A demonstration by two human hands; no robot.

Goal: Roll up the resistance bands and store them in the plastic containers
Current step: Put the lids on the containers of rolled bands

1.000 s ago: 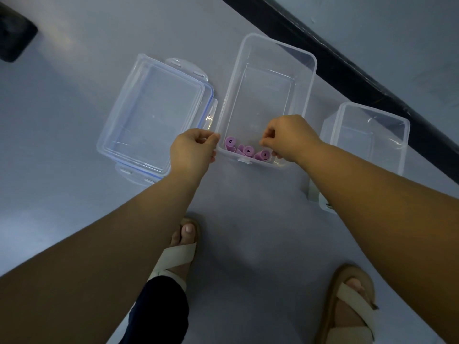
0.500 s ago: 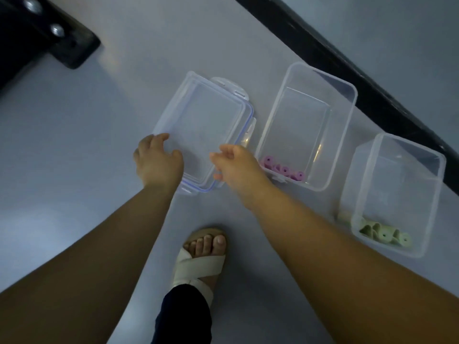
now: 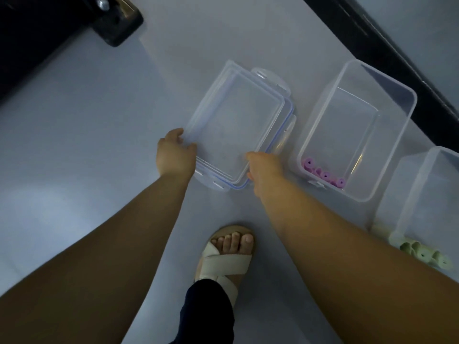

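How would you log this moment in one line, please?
left hand: grips lids | right hand: grips lids | purple rolls: in open container

Both arms stretched forward; left hand (image 3: pixel 175 155), right hand (image 3: pixel 264 167) grip lid (image 3: pixel 236 125) edges, fingers curled.

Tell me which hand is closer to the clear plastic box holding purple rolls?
Right. The right hand is just left of the clear plastic box; the left hand is farther left.
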